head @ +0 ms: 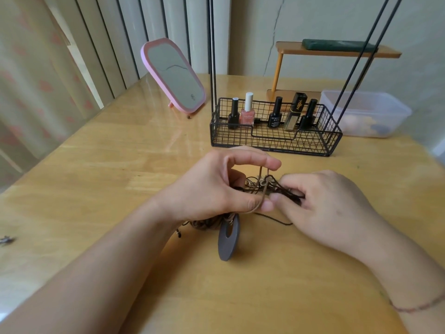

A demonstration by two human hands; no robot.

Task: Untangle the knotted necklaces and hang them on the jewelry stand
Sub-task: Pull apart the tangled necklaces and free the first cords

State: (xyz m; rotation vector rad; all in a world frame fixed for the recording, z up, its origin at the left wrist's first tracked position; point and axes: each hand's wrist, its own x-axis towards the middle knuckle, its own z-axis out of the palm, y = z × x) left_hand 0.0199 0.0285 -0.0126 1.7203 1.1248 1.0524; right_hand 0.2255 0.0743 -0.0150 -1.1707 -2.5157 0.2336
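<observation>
- The left hand [212, 186] pinches a thin brown cord [263, 189] between thumb and index fingertip; the cord runs taut from the index tip down to the thumb, its long axis steep and a little tilted
- The right hand [322, 203] has its fingers curled round a bunch of dark thin cords [287, 192], pinching them just beside the left thumb; the two thumbs almost touch
- Between the hands sits the tangled knot of brown and black necklace cords [263, 183], with some small pale metal bits in it, raised just off the wooden table [120, 165]
- A flat grey oval pendant with an oval hole [228, 237] hangs or rests below the left hand, its long axis pointing toward the camera and slightly left
- A loose coil of brown cord [204, 224] lies under the left wrist, and one black strand [277, 219] trails right along the table
- Behind the hands stands a black wire basket with tall black rods [274, 138], holding nail polish bottles [248, 112]
- Farther back: a pink-framed tilted mirror [174, 75] on the left, a clear plastic box [366, 114] on the right, and a small orange shelf [337, 53]
</observation>
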